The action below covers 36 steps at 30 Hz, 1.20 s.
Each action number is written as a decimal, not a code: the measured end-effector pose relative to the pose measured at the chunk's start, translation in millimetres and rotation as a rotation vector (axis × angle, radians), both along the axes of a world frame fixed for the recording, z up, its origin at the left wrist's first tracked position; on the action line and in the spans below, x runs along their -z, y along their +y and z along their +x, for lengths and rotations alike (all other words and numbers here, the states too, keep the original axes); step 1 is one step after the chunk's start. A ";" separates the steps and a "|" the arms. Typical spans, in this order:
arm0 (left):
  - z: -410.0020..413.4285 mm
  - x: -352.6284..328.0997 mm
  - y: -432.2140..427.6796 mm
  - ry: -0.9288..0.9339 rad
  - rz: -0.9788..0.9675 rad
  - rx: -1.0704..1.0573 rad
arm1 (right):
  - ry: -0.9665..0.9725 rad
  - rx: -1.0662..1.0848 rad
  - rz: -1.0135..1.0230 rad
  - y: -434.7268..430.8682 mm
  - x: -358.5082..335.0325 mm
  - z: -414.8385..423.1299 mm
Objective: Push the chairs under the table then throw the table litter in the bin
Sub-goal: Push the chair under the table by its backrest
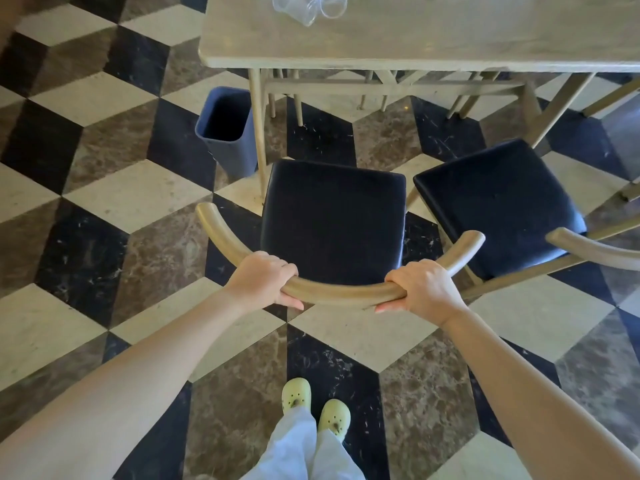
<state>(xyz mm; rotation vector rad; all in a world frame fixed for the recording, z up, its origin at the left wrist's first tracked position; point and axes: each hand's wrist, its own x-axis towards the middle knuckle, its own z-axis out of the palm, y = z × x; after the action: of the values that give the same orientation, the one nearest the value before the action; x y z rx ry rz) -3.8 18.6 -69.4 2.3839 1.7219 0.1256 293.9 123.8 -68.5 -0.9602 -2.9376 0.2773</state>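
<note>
A wooden chair with a dark padded seat stands in front of me, a short way out from the pale wooden table. My left hand and my right hand both grip its curved back rail. A second chair of the same kind stands to its right, turned at a slant and also out from the table. Clear plastic cups lie on the table's far left part. A dark blue bin, with nothing visible inside, stands on the floor by the table's left leg.
The floor is a checker of black, brown and cream marble tiles. Legs of other chairs show under the table on its far side. My feet in pale yellow clogs stand behind the chair.
</note>
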 end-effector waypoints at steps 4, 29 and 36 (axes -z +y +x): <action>7.7 -2.8 19.8 0.008 0.012 -0.015 | -0.079 0.006 -0.043 27.5 -2.8 4.3; -27.7 2.1 185.9 0.105 -0.063 -0.367 | -0.213 0.397 -0.027 158.2 -2.6 -63.6; -31.8 4.6 225.1 0.004 -0.097 -0.437 | -0.227 0.430 -0.092 205.3 -2.3 -74.6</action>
<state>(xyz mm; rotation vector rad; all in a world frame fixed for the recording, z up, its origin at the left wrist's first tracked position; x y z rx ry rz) -35.6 243.7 -74.0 1.9083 2.1697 0.0975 219.3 329.1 -66.2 -1.7002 -2.8203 0.3020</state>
